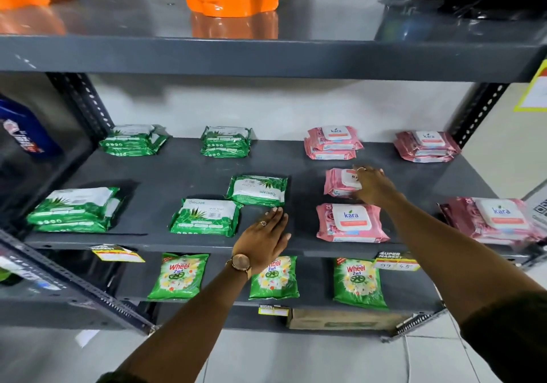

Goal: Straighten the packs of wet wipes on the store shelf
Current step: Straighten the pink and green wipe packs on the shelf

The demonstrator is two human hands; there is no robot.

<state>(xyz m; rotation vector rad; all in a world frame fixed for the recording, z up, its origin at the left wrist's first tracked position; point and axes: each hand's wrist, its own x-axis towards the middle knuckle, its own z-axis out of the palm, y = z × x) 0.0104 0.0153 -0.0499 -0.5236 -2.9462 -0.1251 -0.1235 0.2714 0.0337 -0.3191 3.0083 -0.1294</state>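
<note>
Left hand (264, 239) flat, fingers extended.

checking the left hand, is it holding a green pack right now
No, the left hand lies open and flat on the bare shelf, just in front of the turned green pack.

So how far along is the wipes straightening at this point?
Partly done. The back-row green stacks and pink stacks sit square. In hand: the right hand rests on a turned pink pack; the left hand is flat, open. Left: the upside-down green pack.
</note>
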